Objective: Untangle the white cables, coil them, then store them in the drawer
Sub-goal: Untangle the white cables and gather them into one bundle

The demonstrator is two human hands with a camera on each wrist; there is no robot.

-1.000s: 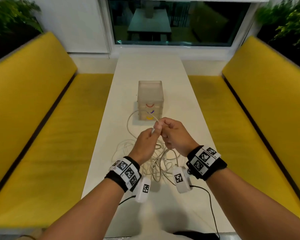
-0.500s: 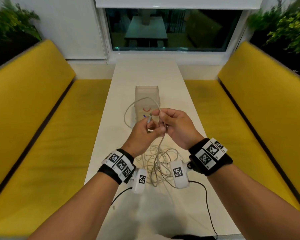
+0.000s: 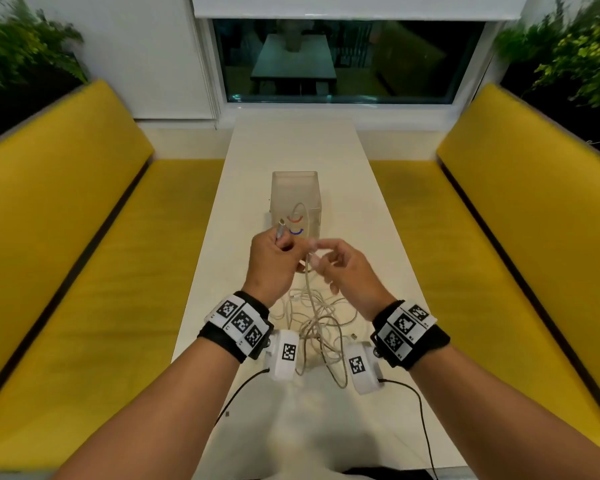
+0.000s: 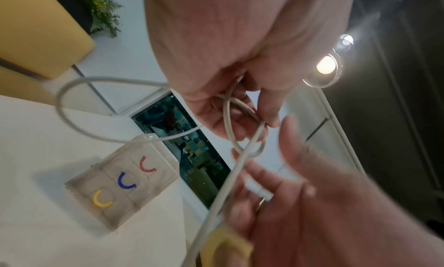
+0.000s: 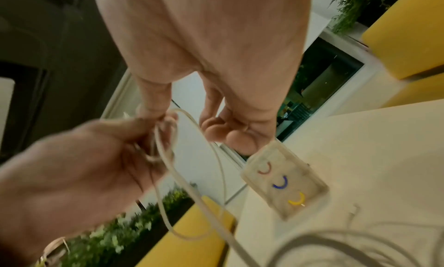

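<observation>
My left hand (image 3: pixel 284 244) is raised over the table and grips a white cable, whose metal plug (image 3: pixel 280 229) sticks up from the fist. In the left wrist view small loops of cable (image 4: pixel 227 119) lie under the curled fingers (image 4: pixel 269 107). My right hand (image 3: pixel 317 252) is close beside it. Its index finger is stretched out and its thumb (image 5: pixel 151 104) touches the strand, but nothing is pinched. The cable drops to a tangled white pile (image 3: pixel 312 320) between my wrists. A clear drawer box (image 3: pixel 295 199) with red, blue and yellow handles stands behind, its drawers closed.
The long white table (image 3: pixel 291 143) runs toward a dark window (image 3: pixel 340 60). Yellow benches (image 3: pixel 84 237) flank it on both sides, with plants in the back corners. Black leads from the wrist cameras hang near the table's front edge.
Both hands have risen. The left hand has turned the plug upward and gathered small loops. The right hand has released its pinch and drawn slightly right of the left.
</observation>
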